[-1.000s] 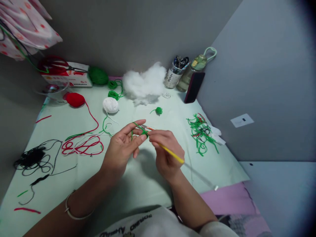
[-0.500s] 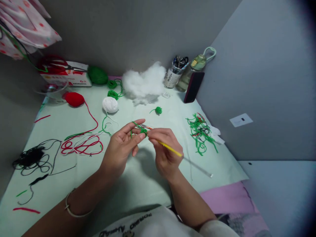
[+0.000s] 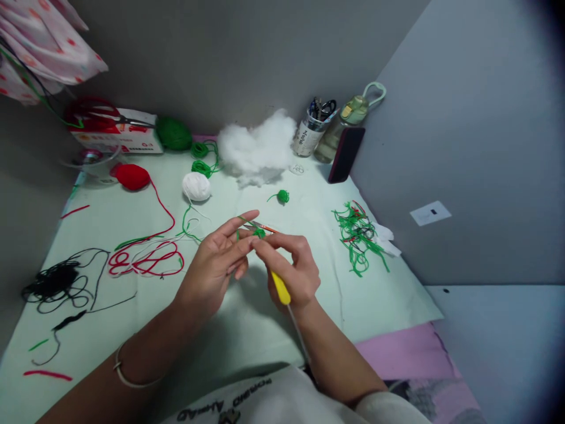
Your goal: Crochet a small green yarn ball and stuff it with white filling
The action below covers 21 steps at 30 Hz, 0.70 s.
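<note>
My left hand [image 3: 214, 259] pinches a small piece of green crochet [image 3: 259, 233] between thumb and fingers, and green yarn runs over its raised index finger. In my right hand [image 3: 293, 268] is a crochet hook [image 3: 281, 287] with a yellow grip, its shaft end pointing down toward my body. The hook's tip is hidden at the fingertips, where both hands meet. Just behind them, partly covered, lies an orange-handled tool with a metal end [image 3: 267, 228]. A tiny green yarn ball [image 3: 283, 196] rests farther back.
White stuffing [image 3: 256, 147] sits against the back wall, beside a pen cup [image 3: 308, 138], a bottle [image 3: 329, 141] and a leaning phone [image 3: 347, 155]. Yarn scraps [image 3: 357, 235] lie right. At left are red yarn [image 3: 132, 176], white yarn [image 3: 196, 186], black yarn [image 3: 57, 280] and large scissors [image 3: 101, 115].
My right hand has shifted slightly left and turned, so the hook's back end has swung from pointing right to pointing down toward me. The left hand has stayed nearly still, holding the green crochet.
</note>
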Tool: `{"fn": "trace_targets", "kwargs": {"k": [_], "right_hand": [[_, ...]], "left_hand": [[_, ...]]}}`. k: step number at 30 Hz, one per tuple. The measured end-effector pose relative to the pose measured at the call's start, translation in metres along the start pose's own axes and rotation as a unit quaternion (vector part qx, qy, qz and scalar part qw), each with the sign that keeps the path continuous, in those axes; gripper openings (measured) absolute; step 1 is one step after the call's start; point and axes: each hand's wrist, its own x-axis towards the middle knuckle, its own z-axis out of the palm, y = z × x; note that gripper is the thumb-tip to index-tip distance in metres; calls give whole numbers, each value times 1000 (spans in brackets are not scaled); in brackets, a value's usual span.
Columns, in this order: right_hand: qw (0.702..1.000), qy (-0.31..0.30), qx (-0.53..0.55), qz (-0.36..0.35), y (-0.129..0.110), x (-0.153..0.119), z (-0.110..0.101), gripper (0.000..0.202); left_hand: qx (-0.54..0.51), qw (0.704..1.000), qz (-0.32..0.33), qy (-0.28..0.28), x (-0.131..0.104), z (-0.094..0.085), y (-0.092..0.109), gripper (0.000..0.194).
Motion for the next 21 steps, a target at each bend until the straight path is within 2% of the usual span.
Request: {"fn": "trace_targets", "kwargs": {"k": [2, 3, 5, 8, 10, 12, 14, 18, 21], "right_hand": [[1000, -6, 8, -13, -1, 1, -3, 43], [999, -5, 38, 2, -1, 3, -5, 40], [988, 3, 130, 78, 1, 10, -10, 30], [931, 36, 277, 235, 5, 20, -14, 17], [891, 35, 341, 297, 7, 23, -13, 16], [885, 9, 349, 309, 8, 24, -11, 16], [900, -18, 324, 291, 7, 23, -9, 14], [923, -17, 292, 251, 2, 22, -8, 14], [920, -18, 302, 247, 2, 22, -10, 12]], "left_hand": [[-27, 999, -32, -9, -1, 0, 4, 47], [-37, 998, -47, -17, -2, 0, 5, 45], [-44, 997, -61, -28, -2, -2, 9, 41], [-34, 998, -37, -25, -1, -4, 11, 34], [-18, 999, -17, -23, -1, -4, 10, 31], [1, 999, -12, -35, -1, -3, 7, 30], [22, 999, -7, -43, -1, -2, 3, 30], [41, 999, 26, -25, -1, -1, -1, 32], [17, 999, -5, -37, 1, -4, 2, 39]]}}
